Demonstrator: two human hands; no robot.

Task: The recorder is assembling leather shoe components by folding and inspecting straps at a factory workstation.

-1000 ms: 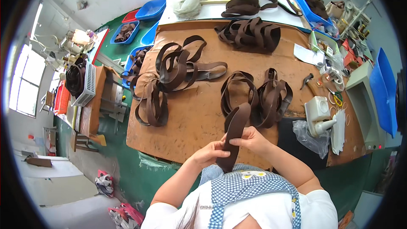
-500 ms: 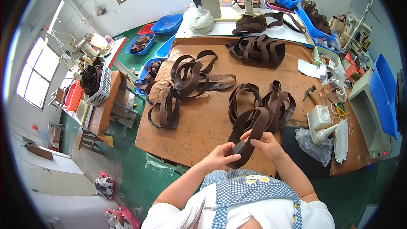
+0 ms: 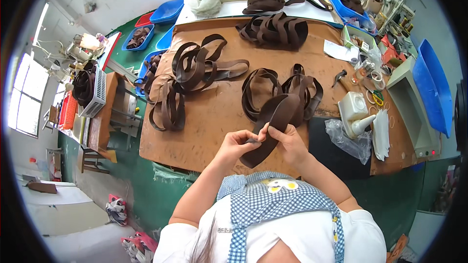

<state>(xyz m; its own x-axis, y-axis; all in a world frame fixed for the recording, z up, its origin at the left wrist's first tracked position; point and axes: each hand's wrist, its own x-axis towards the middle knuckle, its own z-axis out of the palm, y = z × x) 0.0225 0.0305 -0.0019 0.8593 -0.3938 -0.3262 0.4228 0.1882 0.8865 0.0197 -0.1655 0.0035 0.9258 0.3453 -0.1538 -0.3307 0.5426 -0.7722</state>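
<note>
Table (image 3: 209, 117): one, brown. Bundle (image 3: 306, 90): inboard of its near edge. Strap (image 3: 279, 112): one, over that edge. Right hand (image 3: 288, 144): clamped on it; left hand (image 3: 236, 147): pinching its margin. Risk, I judge: snagging the bundle, through a careless tug.

Toward the brown-covered table's (image 3: 204, 117) near-right corner, a crumpled clear plastic bag (image 3: 348, 140) overlaps a flat black mat (image 3: 324, 153) beside a boxy white plastic bottle (image 3: 354, 106); yellow-handled scissors (image 3: 378, 99) lie nearer the right edge.
</note>
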